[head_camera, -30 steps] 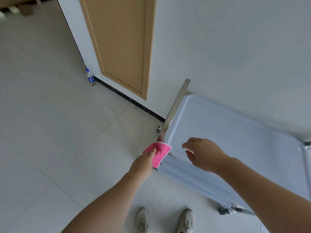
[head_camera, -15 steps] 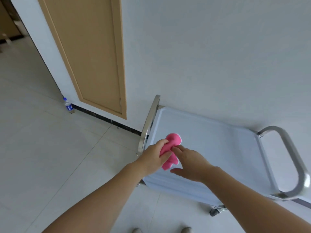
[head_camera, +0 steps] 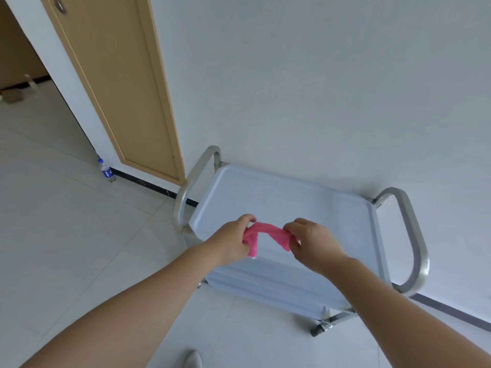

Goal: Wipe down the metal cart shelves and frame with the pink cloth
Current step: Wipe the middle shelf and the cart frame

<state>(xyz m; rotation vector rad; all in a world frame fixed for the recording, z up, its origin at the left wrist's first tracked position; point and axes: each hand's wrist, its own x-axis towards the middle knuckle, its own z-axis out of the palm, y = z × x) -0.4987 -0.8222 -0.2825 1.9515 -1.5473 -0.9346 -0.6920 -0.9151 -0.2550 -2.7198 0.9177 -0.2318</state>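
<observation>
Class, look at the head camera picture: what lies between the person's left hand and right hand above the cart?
In the head view, the pink cloth spans between the left hand and right hand, above the metal cart's pale top shelf.

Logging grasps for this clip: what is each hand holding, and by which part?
Both hold the pink cloth: the left hand grips its left end, the right hand pinches its right end, stretched between them above the cart's top shelf.

Pink cloth [head_camera: 267,236] now off the cart corner, stretched between left hand [head_camera: 233,239] and right hand [head_camera: 313,241].
</observation>
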